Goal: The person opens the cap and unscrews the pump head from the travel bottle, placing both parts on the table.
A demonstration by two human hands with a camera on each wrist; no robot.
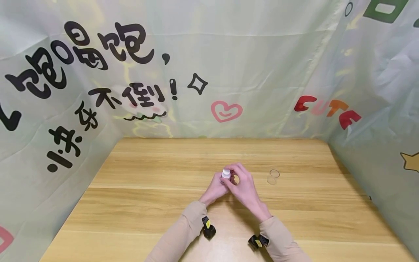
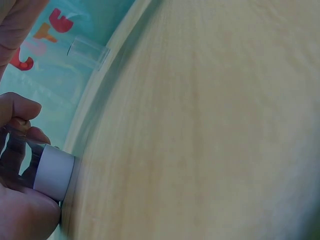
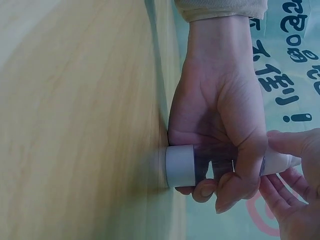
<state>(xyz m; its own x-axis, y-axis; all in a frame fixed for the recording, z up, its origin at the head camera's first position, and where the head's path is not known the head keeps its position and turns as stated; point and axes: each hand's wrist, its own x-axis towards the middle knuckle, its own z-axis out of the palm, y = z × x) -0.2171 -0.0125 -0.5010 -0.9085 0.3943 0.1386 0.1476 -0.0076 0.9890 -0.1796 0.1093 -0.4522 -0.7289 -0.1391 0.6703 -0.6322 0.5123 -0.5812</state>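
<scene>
Upright between the two hands is a small bottle (image 1: 226, 174) with a white top and a white base (image 3: 180, 166); its middle section looks clear or dark. My left hand (image 1: 217, 187) grips the bottle around its middle, fingers curled about it in the right wrist view. With thumb and fingertips, my right hand (image 1: 243, 185) pinches the white top (image 3: 275, 162). The bottle's base is at or just above the tabletop; I cannot tell if it touches. A clear cylindrical cap (image 1: 273, 177) stands on the table to the right of the hands.
A wood-grain table (image 1: 147, 203) spreads out around both hands. Printed fabric (image 1: 255, 65) hangs behind it and along both sides. Each forearm wears a small black wrist camera, the left one (image 1: 208, 229) and the right one (image 1: 258, 242).
</scene>
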